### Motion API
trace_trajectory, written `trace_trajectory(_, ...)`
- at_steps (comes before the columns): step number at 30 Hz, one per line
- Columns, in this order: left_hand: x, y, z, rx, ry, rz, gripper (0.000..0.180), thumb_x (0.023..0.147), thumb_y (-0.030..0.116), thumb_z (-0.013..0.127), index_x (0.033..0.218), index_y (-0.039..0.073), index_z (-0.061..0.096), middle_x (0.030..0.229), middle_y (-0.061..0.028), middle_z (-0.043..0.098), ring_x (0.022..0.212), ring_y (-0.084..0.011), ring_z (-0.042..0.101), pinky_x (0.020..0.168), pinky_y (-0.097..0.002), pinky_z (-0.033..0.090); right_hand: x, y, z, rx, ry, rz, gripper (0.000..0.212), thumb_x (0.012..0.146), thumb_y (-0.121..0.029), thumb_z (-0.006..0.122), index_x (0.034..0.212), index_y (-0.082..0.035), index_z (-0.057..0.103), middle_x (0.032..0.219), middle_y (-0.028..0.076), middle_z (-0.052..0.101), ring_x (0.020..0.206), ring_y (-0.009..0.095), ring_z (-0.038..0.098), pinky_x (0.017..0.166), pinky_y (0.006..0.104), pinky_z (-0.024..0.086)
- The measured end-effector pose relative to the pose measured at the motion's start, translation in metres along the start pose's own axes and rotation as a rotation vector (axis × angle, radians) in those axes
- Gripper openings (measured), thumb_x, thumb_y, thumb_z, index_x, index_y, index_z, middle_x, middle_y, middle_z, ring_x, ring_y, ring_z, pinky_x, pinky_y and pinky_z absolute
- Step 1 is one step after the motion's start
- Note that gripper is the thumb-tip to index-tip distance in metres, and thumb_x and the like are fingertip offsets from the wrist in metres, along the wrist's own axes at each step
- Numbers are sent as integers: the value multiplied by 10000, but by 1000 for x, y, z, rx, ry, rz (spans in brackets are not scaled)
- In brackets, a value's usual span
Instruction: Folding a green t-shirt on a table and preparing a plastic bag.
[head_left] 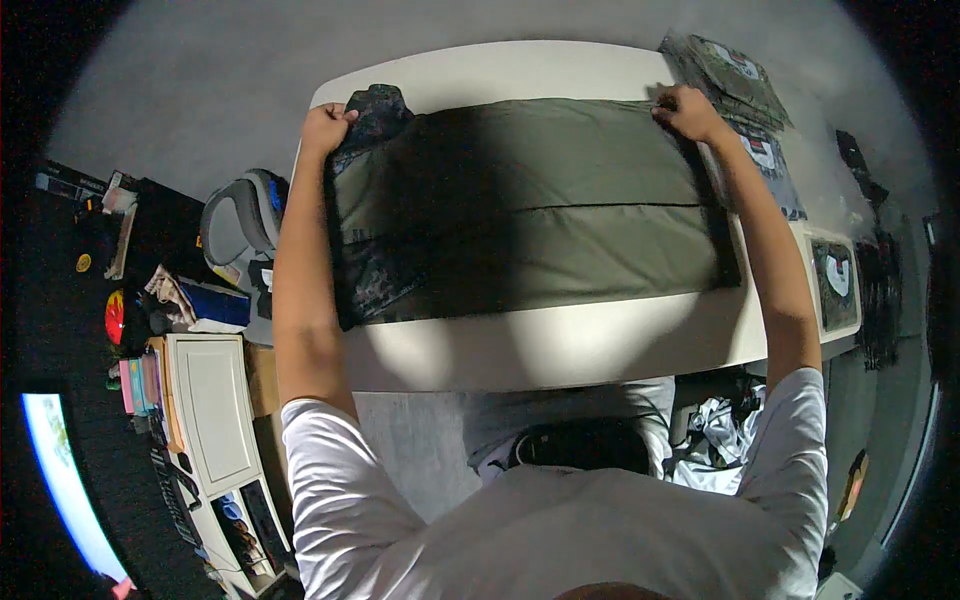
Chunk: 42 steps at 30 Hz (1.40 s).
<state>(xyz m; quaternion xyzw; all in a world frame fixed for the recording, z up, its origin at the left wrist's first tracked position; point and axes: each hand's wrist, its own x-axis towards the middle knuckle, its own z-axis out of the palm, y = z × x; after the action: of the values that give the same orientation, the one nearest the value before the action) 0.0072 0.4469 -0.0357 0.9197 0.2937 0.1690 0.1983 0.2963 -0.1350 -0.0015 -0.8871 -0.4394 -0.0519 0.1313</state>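
The olive garment [600,245] lies on the white table [590,348] at twelve o'clock from the operator [560,525]. Left hand [323,131]: fingers closed on its ten-o'clock corner. Right hand [689,113]: fingers closed on its two-o'clock corner.

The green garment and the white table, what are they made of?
The green garment looks like woven cloth with a fairly dull finish, since it shows soft wrinkles; cotton or synthetic, I can't tell. The white table seems smooth, perhaps laminate or painted board: its top is pale, with no visible grain.
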Motion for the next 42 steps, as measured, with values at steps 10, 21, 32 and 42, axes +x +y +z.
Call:
trace_trajectory(10, -45, 18, -68, -840, 35, -114, 195, 985, 259, 662, 854, 124, 610, 790, 56, 522, 755, -92, 486, 733, -254, 430, -42, -26, -54, 164, 184, 123, 368, 836, -322, 813, 950, 13, 710, 799, 153, 698, 716, 247, 635, 724, 373, 514)
trace_trajectory(21, -200, 35, -129, -1050, 38, 135, 230, 1050, 176, 552, 1220, 25, 590, 1076, -32, 677, 976, -124, 629, 884, -293, 493, -146, -53, -98, 354, 214, 58, 302, 820, -231, 826, 965, 17, 734, 868, 124, 741, 786, 192, 668, 730, 330, 511)
trace_trajectory(32, -289, 17, -71, -819, 62, 148, 209, 970, 122, 668, 1129, 43, 559, 932, -3, 667, 846, -75, 567, 781, -219, 419, -219, -118, -75, -20, -117, -8, 405, 678, -80, 797, 1077, -38, 740, 1157, 182, 688, 1143, 366, 607, 1005, 443, 490)
trace_trajectory(42, -290, 23, -60, -696, 273, 76, 221, 924, 111, 728, 1069, 34, 580, 801, -25, 696, 704, -75, 590, 690, -230, 463, -63, -365, 19, 659, -13, -380, 268, 943, -265, 653, 1055, -30, 718, 978, 199, 723, 970, 386, 696, 860, 460, 551)
